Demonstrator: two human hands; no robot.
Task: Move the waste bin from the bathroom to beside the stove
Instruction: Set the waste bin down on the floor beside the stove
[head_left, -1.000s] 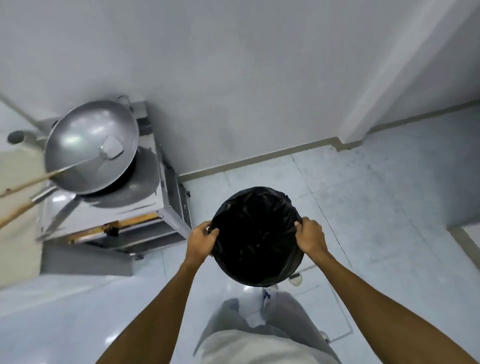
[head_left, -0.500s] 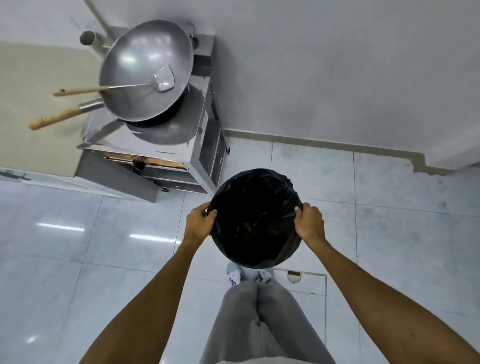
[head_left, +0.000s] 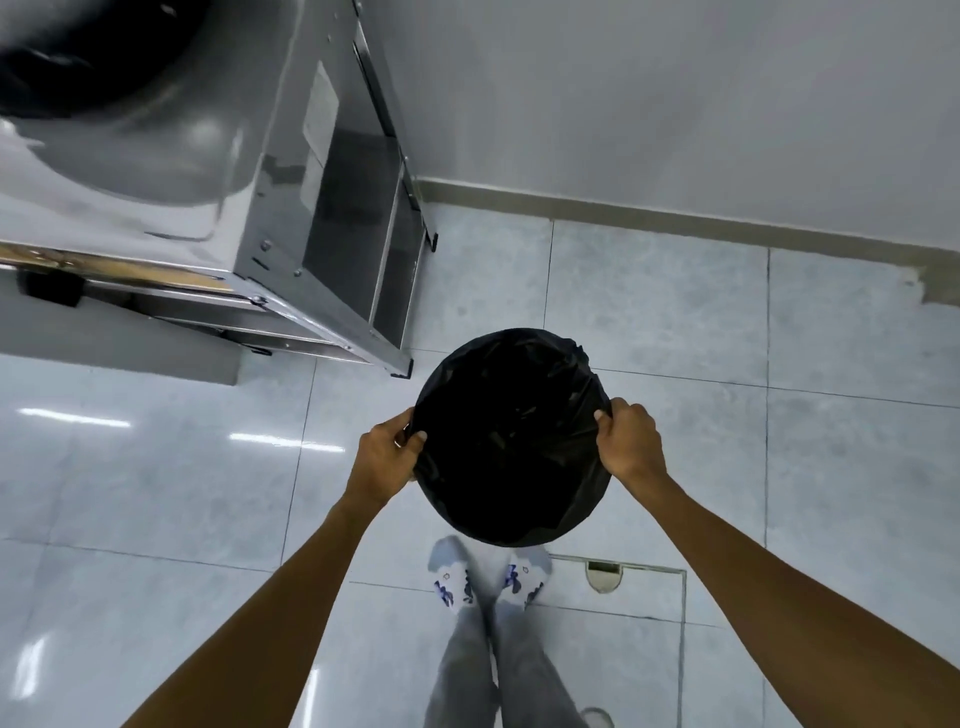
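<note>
At the frame's centre, the black-lined waste bin (head_left: 511, 436) is gripped at its rim by the left hand (head_left: 387, 457) and right hand (head_left: 628, 444), fingers clenched, just beside the steel stove (head_left: 270, 171) at upper left.

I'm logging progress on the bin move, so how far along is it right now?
Mostly done: the waste bin, lined with a black bag, is already out by the stove, just off its front corner leg. In hand: the left hand and right hand grip opposite sides of the rim. Left: set it on the floor tiles beside the stove and let go; whether it touches down yet cannot be told.
</note>
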